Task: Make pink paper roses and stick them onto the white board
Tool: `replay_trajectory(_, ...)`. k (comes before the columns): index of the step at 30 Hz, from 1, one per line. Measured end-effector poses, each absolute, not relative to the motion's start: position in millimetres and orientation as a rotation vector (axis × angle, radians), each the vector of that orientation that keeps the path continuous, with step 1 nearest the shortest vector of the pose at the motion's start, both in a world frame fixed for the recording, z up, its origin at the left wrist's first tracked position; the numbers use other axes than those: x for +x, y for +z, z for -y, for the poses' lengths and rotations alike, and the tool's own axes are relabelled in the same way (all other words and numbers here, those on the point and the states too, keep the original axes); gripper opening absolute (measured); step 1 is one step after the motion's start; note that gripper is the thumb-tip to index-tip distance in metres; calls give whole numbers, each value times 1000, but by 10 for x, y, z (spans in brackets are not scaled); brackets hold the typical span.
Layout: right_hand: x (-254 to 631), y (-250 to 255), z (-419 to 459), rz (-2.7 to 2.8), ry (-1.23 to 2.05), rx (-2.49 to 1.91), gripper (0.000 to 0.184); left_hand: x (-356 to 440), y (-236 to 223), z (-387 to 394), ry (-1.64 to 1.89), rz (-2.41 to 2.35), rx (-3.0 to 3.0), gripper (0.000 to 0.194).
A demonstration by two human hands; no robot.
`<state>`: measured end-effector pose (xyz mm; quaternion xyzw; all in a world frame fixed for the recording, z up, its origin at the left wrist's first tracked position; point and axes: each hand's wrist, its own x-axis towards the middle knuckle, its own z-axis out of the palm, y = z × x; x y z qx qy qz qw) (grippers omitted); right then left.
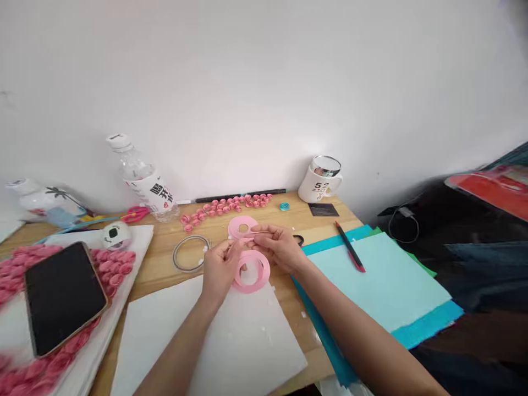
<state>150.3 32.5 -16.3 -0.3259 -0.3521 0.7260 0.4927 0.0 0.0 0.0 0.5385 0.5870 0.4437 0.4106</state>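
Observation:
My left hand and my right hand meet over the front part of the desk, fingertips pinched close together. Between them runs a thin pink paper strip, mostly covered by the fingers. A ring-shaped coil of pink paper strip hangs or lies just below the fingertips, against my left hand; whether a finger passes through it I cannot tell. Right behind the fingers is a second flat pink coil with a smaller hole. Small rolled pink paper flowers lie in a cluster farther back.
White paper lies under my forearms. A grey ring is left of my hands. Blue sheets with a pen lie right. A mug, bottle and teal coil stand behind; a tablet rests on pink flowers left.

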Motion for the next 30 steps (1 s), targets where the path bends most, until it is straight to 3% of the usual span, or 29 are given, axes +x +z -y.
replay_trajectory(30,1523,-210,-326,1015,1629,-859,37,12,42,26,1141,-1341,1500,25)
